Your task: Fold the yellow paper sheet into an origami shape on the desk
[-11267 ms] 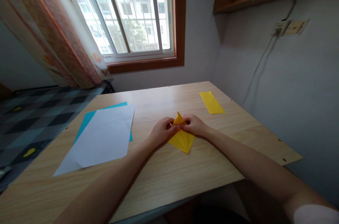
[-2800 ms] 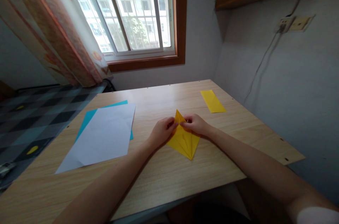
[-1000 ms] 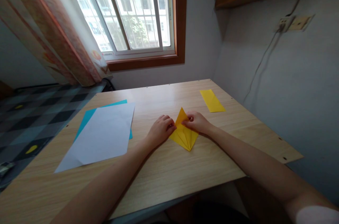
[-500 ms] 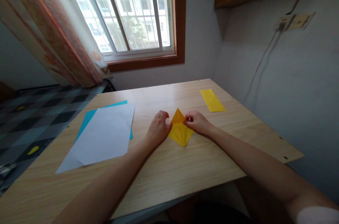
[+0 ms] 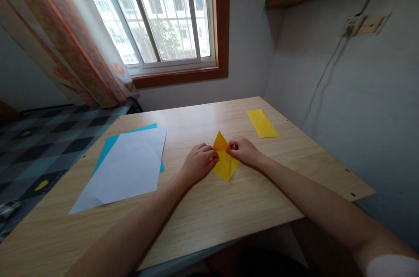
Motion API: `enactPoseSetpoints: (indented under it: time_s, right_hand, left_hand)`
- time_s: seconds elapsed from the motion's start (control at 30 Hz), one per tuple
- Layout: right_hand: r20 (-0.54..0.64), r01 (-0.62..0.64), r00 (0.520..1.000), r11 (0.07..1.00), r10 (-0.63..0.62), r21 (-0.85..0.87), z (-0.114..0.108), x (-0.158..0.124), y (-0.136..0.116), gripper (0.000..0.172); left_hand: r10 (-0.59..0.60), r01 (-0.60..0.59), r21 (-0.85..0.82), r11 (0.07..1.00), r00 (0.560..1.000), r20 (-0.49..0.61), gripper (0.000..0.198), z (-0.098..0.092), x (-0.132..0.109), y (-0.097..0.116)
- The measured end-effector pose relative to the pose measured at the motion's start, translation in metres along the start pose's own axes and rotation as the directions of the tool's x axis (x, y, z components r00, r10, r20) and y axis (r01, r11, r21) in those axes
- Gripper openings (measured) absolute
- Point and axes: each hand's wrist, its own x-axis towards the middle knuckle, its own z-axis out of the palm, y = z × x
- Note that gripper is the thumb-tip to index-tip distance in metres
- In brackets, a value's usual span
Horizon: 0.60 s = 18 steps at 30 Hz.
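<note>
A folded piece of yellow paper [image 5: 228, 167], roughly kite-shaped with crease lines in its lower half, lies on the wooden table between my hands. Its upper part rises to a point, darker yellow than the rest. My left hand [image 5: 200, 161] is closed on the paper's left edge, fingers curled over it near the middle. On the opposite edge, my right hand [image 5: 244, 149] pinches the paper between thumb and forefinger. The fingers cover both side edges in part.
To the left, a white sheet [image 5: 127, 168] overlaps a blue sheet [image 5: 109, 146]. A yellow paper strip [image 5: 262, 123] lies at the back right of the table [image 5: 203, 224]. Beyond are a window [image 5: 163, 15], a curtain [image 5: 72, 37] and a wall socket [image 5: 355, 26].
My left hand has moved slightly right and its fingers have come down over the paper's left edge. My right hand keeps its pinch in nearly the same place.
</note>
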Motion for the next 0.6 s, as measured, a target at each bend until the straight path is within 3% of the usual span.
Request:
enactPoseSetpoints:
  time_s: [0.4,0.6]
  right_hand:
    - [0.003,-0.016,1.0,1.0,0.016,-0.027,0.0015,-0.0006,0.0004,0.013]
    - [0.013,-0.015,1.0,0.991,0.017,-0.135,0.0036,-0.0014,-0.0028,0.014]
  left_hand:
    - [-0.046,0.058,-0.179,0.982,0.996,0.071,0.015,-0.0038,-0.007,-0.0038]
    - [-0.087,0.098,-0.181,0.978,0.994,0.071,0.017,-0.0018,-0.0053,-0.0032]
